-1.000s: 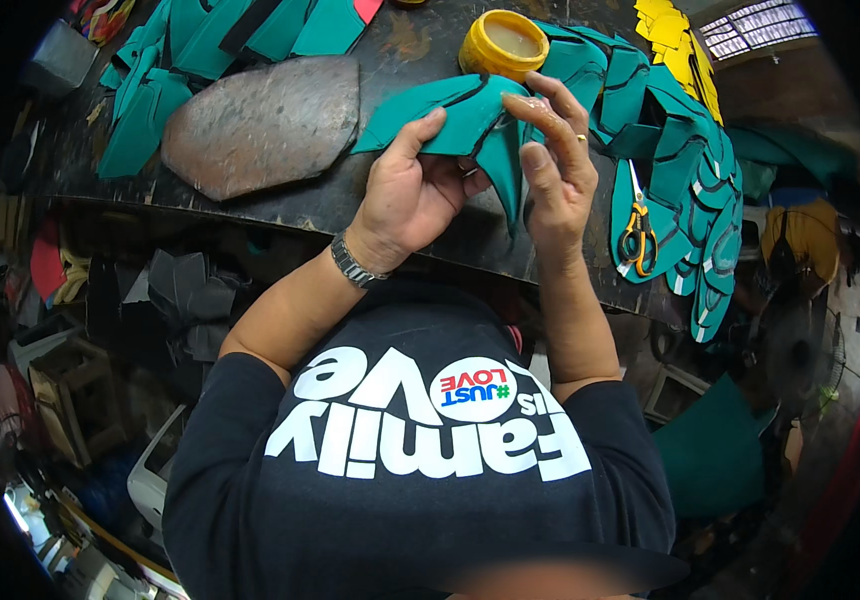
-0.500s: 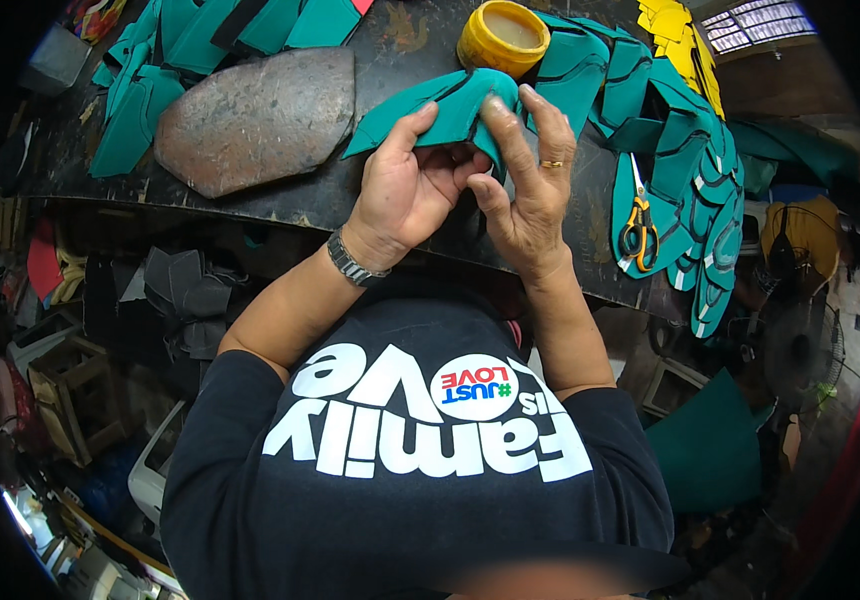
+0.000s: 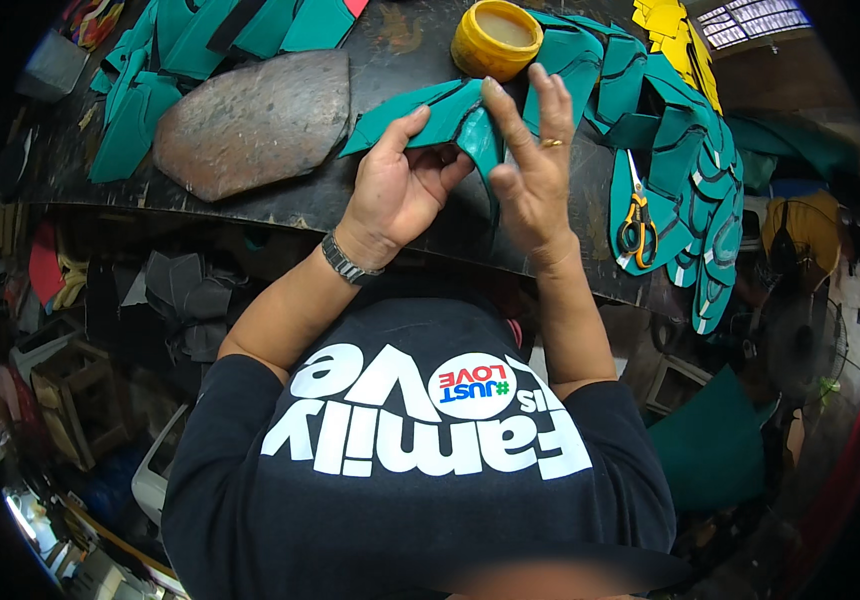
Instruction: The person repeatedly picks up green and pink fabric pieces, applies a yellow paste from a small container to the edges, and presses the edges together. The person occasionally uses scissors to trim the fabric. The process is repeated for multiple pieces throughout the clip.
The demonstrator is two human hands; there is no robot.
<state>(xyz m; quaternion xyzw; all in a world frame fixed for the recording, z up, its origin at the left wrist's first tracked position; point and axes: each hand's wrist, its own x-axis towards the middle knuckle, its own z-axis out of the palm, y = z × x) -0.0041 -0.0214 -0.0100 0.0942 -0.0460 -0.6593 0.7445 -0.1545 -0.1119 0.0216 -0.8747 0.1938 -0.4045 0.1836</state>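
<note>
A green shoe upper (image 3: 428, 118) with black lines along its edges is held above the near edge of the worktable. My left hand (image 3: 397, 185) grips it, thumb on the upper face and fingers curled underneath. Its right end folds downward and shows a shiny, wet-looking patch. My right hand (image 3: 538, 185) is beside that end with fingers spread. Its index fingertip is at the upper's top edge; whether it touches cannot be made out. Just beyond stands a yellow tub (image 3: 496, 40) of pale, cloudy stuff.
A worn brown slab (image 3: 255, 125) lies left on the dark worktable (image 3: 390, 45). Green pieces (image 3: 140, 120) are piled at the far left. More overlapping green uppers (image 3: 685, 150) line the right, with orange-and-black scissors (image 3: 638, 225) on them. Yellow pieces (image 3: 672, 30) lie at the far right.
My right hand has opened and shifted slightly away from the upper's right end, which now shows its shiny patch. My left hand keeps its hold.
</note>
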